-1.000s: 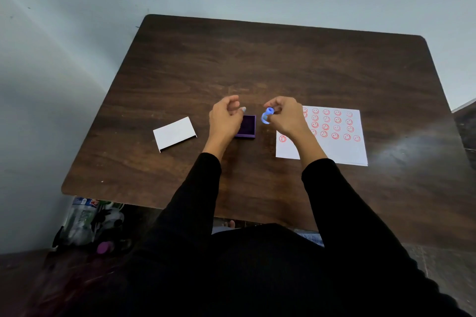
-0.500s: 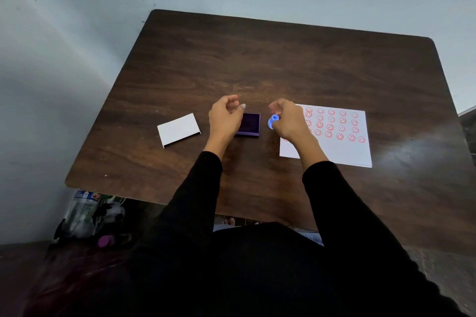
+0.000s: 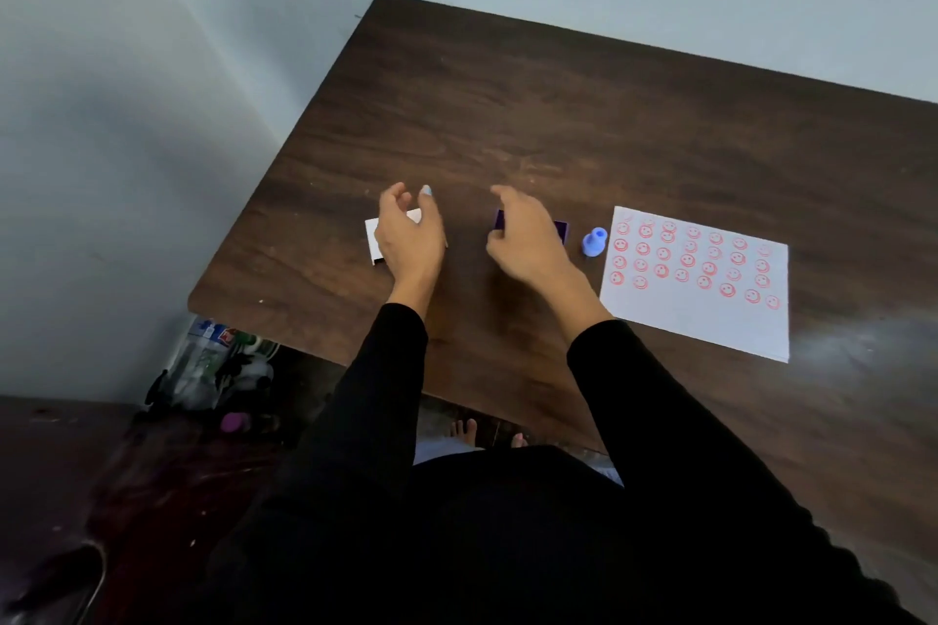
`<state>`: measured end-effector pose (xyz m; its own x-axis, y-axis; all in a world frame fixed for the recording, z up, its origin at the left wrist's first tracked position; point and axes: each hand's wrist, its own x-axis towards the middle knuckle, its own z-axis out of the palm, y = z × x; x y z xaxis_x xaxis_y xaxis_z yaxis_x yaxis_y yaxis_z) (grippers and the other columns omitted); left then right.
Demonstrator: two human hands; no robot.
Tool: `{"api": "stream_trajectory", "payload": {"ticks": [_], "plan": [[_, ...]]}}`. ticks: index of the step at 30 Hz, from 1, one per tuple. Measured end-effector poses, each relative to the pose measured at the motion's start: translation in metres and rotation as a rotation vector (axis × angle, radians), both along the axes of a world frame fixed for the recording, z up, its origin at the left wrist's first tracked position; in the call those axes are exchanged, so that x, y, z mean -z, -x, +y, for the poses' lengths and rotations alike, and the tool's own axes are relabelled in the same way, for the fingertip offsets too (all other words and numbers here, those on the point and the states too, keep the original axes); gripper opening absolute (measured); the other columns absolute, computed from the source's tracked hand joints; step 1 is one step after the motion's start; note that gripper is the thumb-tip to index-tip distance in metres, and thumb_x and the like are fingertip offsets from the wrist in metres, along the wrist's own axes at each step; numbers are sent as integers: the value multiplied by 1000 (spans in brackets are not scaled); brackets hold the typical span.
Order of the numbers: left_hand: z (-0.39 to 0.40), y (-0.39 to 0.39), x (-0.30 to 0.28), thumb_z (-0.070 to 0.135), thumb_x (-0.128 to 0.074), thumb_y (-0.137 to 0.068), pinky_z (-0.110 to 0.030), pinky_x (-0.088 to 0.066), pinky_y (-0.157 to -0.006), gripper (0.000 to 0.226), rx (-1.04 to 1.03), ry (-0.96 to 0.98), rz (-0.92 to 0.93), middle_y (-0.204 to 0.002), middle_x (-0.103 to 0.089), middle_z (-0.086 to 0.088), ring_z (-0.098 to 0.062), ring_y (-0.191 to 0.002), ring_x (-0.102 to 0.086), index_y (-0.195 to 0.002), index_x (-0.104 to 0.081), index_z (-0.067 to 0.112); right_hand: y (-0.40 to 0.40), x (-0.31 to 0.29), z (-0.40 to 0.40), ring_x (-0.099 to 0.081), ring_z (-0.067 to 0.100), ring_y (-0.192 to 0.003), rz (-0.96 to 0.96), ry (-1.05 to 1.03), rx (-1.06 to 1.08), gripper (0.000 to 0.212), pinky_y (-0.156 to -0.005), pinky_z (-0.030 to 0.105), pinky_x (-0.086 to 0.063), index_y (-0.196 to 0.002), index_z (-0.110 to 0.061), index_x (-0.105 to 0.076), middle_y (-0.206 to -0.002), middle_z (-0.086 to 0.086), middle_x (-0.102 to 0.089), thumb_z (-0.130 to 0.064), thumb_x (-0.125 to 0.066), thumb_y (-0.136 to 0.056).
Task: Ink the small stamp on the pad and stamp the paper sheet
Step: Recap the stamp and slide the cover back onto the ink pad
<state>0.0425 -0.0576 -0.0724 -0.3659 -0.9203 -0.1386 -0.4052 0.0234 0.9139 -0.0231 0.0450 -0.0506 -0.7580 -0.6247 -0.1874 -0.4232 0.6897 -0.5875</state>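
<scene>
The small blue stamp [image 3: 594, 242] stands upright on the table, free of both hands, just left of the paper sheet [image 3: 695, 320]. The sheet is white and carries several rows of red smiley prints. The purple ink pad [image 3: 559, 230] lies mostly hidden under my right hand [image 3: 525, 239], which hovers over it with fingers spread and curled, holding nothing. My left hand [image 3: 408, 234] is over the white lid [image 3: 373, 239], fingers apart around it; whether it touches the lid is unclear.
The dark wooden table [image 3: 558, 117] ends at a left front corner close to the lid. Below that corner, on the floor, lies a pile of plastic bottles [image 3: 218, 360]. Bare feet [image 3: 464, 431] show under the table's front edge.
My right hand has let go of the blue stamp, which now stands beside the paper, and moved over the ink pad. My left hand has moved left to the white lid. The view swung left.
</scene>
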Motion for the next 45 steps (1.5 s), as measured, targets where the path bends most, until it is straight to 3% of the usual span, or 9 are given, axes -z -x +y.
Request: {"api": "stream_trajectory", "payload": {"ticks": [5, 11, 15, 21, 28, 32, 38, 42, 45], "plan": [[-16, -23, 10, 44, -35, -98, -42, -19, -117, 54, -135, 12, -166, -144, -47, -11, -25, -137, -39, -139, -37, 8, -25, 8, -27, -23, 30, -142, -14, -134, -210, 67, -115, 38, -23, -144, -4, -25, -149, 18, -34, -9, -56, -84], [-21, -41, 16, 45, -25, -100, -40, -1, -119, 58, -134, -75, -165, -140, -53, -8, -24, -140, -33, -143, -30, 6, -37, 17, -41, -19, 31, -144, -30, -212, -265, 71, -118, 39, -18, -143, -1, -22, -150, 18, -32, -12, -57, -83], [-15, -39, 8, 43, -26, -101, -42, -7, -120, 55, -100, -71, -169, -138, -54, -8, -26, -136, -38, -142, -31, 7, -41, 16, -44, -19, 31, -143, -78, -169, -211, 72, -118, 39, -19, -144, -3, -21, -150, 20, -30, -10, -56, -83], [-9, -24, -1, 42, -32, -100, -45, -27, -114, 51, -41, -78, -29, -136, -56, -8, -26, -131, -43, -139, -35, 10, -32, 9, -31, -40, 34, -129, -102, 34, 6, 65, -107, 43, -37, -141, -8, -32, -138, 18, -47, -5, -55, -80], [17, 4, -2, 13, -48, -92, -33, -36, -108, 40, 162, -50, -22, -127, -62, -8, -24, -123, -51, -131, -46, 7, -11, 2, 9, -55, 26, -114, -6, 153, 324, 38, -93, 36, -48, -121, -12, -56, -124, 12, -60, -7, -55, -83], [34, 14, -4, 0, -50, -87, -23, -40, -100, 44, 259, -95, -23, -128, -62, -7, -18, -120, -56, -130, -48, 7, -3, 2, 29, -59, 25, -107, 27, 158, 475, 30, -83, 29, -46, -113, -11, -62, -119, 11, -64, -8, -55, -84], [45, 18, 2, -7, -48, -83, -16, -40, -94, 48, 337, -100, -52, -128, -62, -9, -17, -119, -57, -128, -52, 7, -4, 8, 44, -60, 29, -106, 10, 152, 552, 29, -85, 28, -44, -110, -4, -64, -112, 15, -67, -5, -54, -83], [46, 18, 5, -8, -48, -81, -23, -44, -101, 48, 343, -88, -63, -126, -64, -10, -17, -117, -58, -126, -54, 6, -7, 12, 47, -60, 29, -106, -23, 123, 567, 31, -81, 25, -40, -113, -3, -63, -115, 15, -66, -5, -53, -84], [47, 18, 7, -9, -49, -81, -20, -43, -97, 47, 347, -91, -77, -125, -64, -10, -16, -117, -58, -125, -55, 6, -8, 13, 49, -60, 28, -105, -30, 107, 565, 31, -79, 24, -39, -115, -3, -61, -115, 15, -66, -5, -53, -85]]}}
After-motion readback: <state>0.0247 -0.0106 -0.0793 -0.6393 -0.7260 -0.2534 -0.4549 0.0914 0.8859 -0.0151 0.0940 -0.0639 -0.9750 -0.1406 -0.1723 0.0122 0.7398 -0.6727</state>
